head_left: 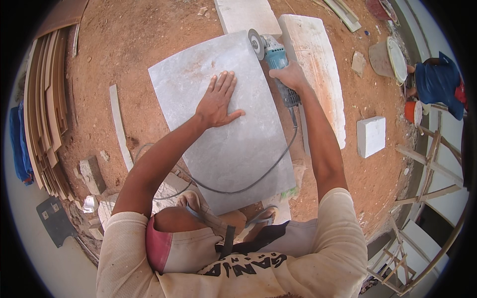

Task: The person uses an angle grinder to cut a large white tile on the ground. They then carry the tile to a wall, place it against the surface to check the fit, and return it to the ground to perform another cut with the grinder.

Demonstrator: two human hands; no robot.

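A large grey marbled tile [223, 154] lies in front of me. My left hand [218, 99] rests flat on its upper middle, fingers stretched out and thumb apart. My right hand [290, 77] grips a teal angle grinder [276, 58], whose cutting disc [256, 44] is at the tile's upper right corner; whether it touches is unclear. A dark cord [248, 186] runs from the grinder over the tile toward the left. A white block [318, 64] lies just right of the grinder, and a white slab [248, 15] is beyond the tile.
Stacked boards [49, 94] lean at the left on reddish ground [109, 44]; a narrow strip [119, 124] lies nearby. At the right are a small white block [370, 136], buckets [385, 59], wooden trestles [422, 174] and another person in blue [437, 84]. My sandalled feet [189, 201] are below the tile.
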